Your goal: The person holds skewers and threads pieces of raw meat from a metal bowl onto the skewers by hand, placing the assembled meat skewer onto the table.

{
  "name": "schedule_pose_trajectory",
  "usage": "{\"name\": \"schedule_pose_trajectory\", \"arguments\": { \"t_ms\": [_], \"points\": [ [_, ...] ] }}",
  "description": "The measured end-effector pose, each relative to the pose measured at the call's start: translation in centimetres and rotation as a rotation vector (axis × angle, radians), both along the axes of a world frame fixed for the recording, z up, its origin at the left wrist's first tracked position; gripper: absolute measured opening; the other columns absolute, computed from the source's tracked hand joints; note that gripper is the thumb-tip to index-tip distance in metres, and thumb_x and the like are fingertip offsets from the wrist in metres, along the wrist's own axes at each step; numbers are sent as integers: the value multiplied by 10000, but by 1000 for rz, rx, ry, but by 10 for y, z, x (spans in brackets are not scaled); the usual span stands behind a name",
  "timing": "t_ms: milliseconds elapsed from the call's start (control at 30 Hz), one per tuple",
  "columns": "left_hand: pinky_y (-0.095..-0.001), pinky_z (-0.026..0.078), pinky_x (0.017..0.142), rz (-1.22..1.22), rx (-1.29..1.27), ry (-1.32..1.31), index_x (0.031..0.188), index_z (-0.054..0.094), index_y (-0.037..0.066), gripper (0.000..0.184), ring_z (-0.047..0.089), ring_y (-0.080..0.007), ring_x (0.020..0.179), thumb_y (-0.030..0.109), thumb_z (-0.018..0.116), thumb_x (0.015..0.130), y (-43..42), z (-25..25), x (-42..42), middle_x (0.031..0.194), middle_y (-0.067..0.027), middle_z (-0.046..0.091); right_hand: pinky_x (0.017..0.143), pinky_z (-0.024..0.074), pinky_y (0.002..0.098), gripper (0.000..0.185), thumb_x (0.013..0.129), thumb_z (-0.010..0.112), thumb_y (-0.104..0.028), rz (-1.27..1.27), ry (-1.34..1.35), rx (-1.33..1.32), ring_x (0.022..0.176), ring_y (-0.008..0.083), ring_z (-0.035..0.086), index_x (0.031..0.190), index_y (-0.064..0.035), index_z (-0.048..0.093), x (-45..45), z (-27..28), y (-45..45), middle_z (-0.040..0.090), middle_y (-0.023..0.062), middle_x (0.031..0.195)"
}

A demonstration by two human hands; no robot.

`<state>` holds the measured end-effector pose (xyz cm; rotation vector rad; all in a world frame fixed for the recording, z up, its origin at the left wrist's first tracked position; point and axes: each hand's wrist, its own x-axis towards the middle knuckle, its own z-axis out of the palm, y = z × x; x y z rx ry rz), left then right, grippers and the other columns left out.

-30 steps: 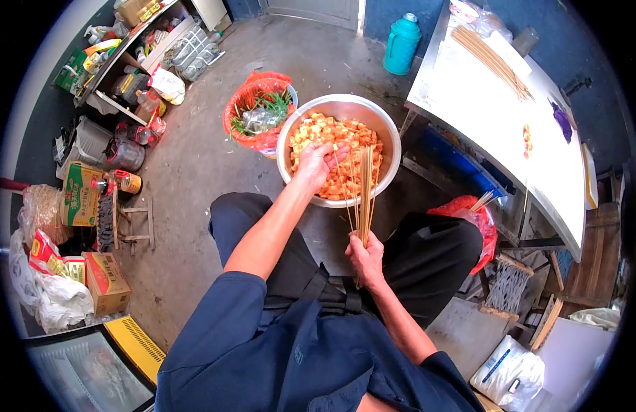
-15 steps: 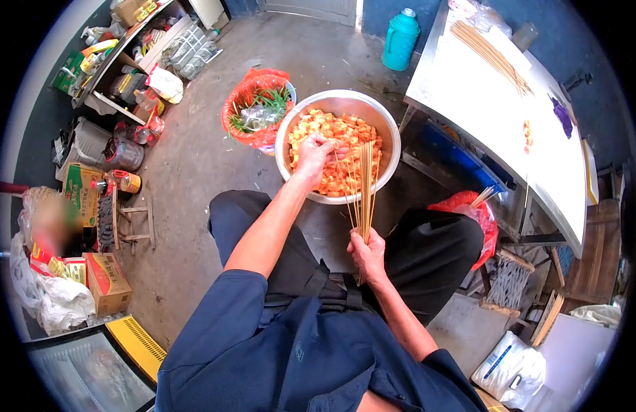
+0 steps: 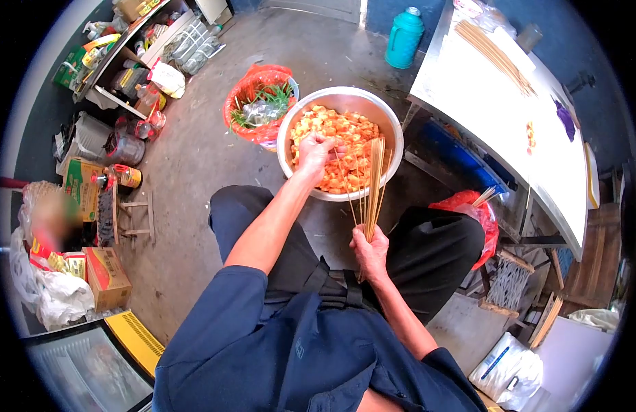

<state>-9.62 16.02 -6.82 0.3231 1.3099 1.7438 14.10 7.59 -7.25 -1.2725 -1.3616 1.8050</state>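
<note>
My right hand (image 3: 370, 250) is wrapped around the lower part of a bundle of thin bamboo skewers (image 3: 375, 185), which point up and away from me. A few skewers fan out on the bundle's left side. Above the metal basin (image 3: 395, 134), my left hand (image 3: 316, 156) has its fingers drawn together near the tip of the leftmost skewer. What those fingers hold, if anything, is too small to make out. Orange-red seasoned chunks of food (image 3: 342, 127) fill much of the basin, which stands on the floor just beyond my knees.
Left of the basin stands a bucket lined with a red bag (image 3: 252, 82), holding green stalks. A white table (image 3: 482, 89) at right carries more skewers (image 3: 493, 55) and one loaded skewer (image 3: 530, 137). A teal thermos (image 3: 404, 39) stands behind; a red bag (image 3: 486, 226) sits by my right knee.
The skewer bundle has tilted slightly to the right, and its tips have shifted that way. My left hand stays over the basin almost unmoved. The whole view has shifted a little.
</note>
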Motion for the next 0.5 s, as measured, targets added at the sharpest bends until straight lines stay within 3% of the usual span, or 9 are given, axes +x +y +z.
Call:
{"name": "schedule_pose_trajectory", "arguments": {
  "t_ms": [233,500],
  "points": [
    [-335,588,553,-24,-34,-193,915,422,15,186,680,-269,670,-24,587,840,2,-12,-3,836,-200,643,505,407,219,101,883,598,-117,-16,18,9,550,63,512,871,-17,590,1,-2,-4,570,-6,635],
    [-336,585,547,-65,-83,-144,911,440,2,137,681,-274,672,2,565,856,-5,-9,14,836,-196,649,509,414,220,104,879,601,-113,-32,43,17,553,66,521,871,-9,591,0,-7,-9,570,0,632]
  ]
}}
